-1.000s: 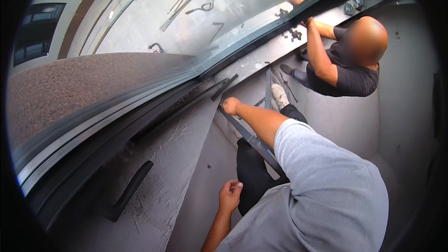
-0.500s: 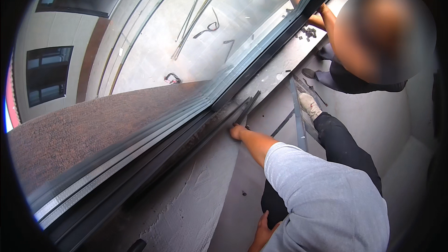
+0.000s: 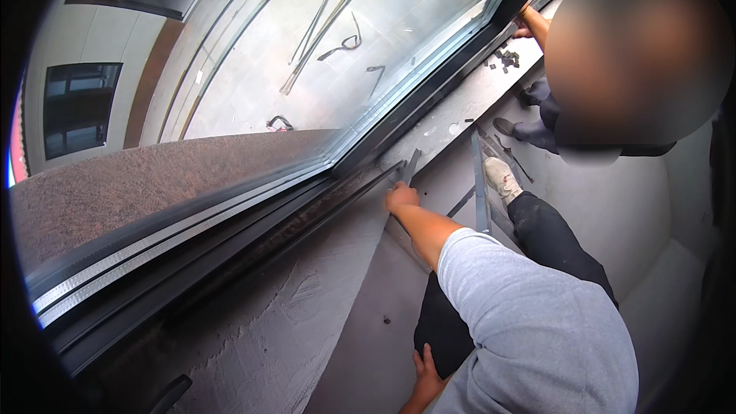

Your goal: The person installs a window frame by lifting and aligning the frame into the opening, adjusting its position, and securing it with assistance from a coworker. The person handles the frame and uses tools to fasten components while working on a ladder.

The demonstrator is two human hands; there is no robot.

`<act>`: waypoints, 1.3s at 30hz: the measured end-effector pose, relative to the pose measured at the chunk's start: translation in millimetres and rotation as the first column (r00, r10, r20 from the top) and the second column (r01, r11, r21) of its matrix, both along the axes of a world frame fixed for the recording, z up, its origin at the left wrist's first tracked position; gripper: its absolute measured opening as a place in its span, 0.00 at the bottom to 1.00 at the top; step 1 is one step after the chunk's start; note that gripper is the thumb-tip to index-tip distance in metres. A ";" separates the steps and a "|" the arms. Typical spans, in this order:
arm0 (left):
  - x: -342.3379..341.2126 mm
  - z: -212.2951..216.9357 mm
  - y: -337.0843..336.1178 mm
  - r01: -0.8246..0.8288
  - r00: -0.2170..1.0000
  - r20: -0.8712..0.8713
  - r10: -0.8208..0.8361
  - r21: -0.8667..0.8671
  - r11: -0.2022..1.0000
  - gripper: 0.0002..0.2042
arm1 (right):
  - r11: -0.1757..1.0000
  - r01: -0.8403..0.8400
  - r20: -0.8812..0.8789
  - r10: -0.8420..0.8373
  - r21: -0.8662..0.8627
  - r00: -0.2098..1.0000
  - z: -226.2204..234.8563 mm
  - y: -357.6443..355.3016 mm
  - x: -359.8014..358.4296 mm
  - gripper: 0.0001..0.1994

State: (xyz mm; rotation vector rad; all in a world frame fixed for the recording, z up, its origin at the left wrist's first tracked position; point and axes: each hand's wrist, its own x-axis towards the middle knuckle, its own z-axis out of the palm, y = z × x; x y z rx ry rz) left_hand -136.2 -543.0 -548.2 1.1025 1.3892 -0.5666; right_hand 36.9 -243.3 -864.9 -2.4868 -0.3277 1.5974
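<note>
My right hand [image 3: 402, 198] reaches out to the window sill, fingers closed round the lower end of a narrow dark strip [image 3: 413, 165], though the fingers partly hide the grip. Beside it a long thin black strip [image 3: 337, 211] runs along the bottom of the window frame [image 3: 253, 249]. Low in the picture, my left hand [image 3: 425, 380] rests against my dark trouser leg with its fingers apart; my grey sleeve and body hide part of it.
A co-worker's hand [image 3: 525, 29] is at the frame at upper right. Small black blocks [image 3: 506, 59] lie on the pale sill [image 3: 452, 116]. Long grey strips [image 3: 480, 188] lean by my shoe [image 3: 502, 179]. Glass panes [image 3: 307, 153] stand on the left. A dark elongated object [image 3: 170, 394] shows lower left.
My right hand has moved slightly farther along the sill, up against the dark strip. The co-worker's head and arm have shifted. The whole view has tilted a little.
</note>
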 end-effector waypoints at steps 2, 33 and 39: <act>14.0 3.4 6.5 0.006 1.000 -0.027 -0.007 -0.015 1.000 0.59 | 1.000 0.016 0.044 -0.016 -0.005 0.999 -1.4 -10.2 38.2 0.20; 172.0 37.1 261.6 -0.307 0.025 0.512 0.858 -0.813 0.494 0.18 | 0.724 -0.363 0.079 0.395 0.586 0.915 532.0 -104.2 406.5 0.12; 212.1 225.7 329.9 -0.524 -0.166 0.879 0.448 -0.463 0.715 0.20 | 0.533 -0.231 0.055 0.325 0.814 0.944 576.3 -85.8 443.7 0.11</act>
